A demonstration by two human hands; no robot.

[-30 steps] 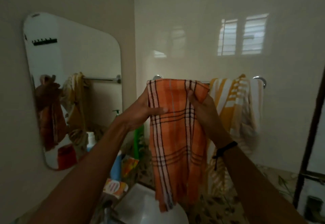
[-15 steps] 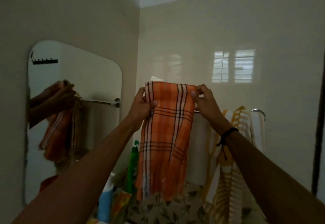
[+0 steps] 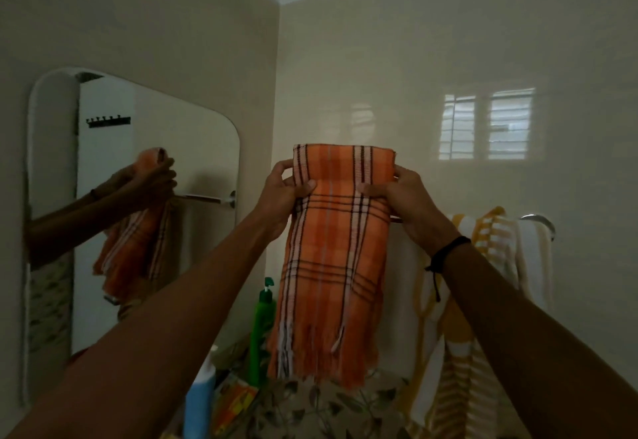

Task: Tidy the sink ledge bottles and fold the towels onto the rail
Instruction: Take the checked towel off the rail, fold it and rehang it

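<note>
Left hand and right hand pinch the folded orange towel above the rail; lowering evenly should drape it squarely.

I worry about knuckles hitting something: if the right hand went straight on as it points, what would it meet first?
Probably the towel rail, which runs behind the right hand and the orange towel it grips; beyond that, the tiled wall. Depth is unclear.

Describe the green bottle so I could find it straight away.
From the big mirror on the left wall, look right to the corner. Beside the held orange checked towel stands the green bottle. Its pump top and colour set it apart from the blue bottle lower left.
</note>
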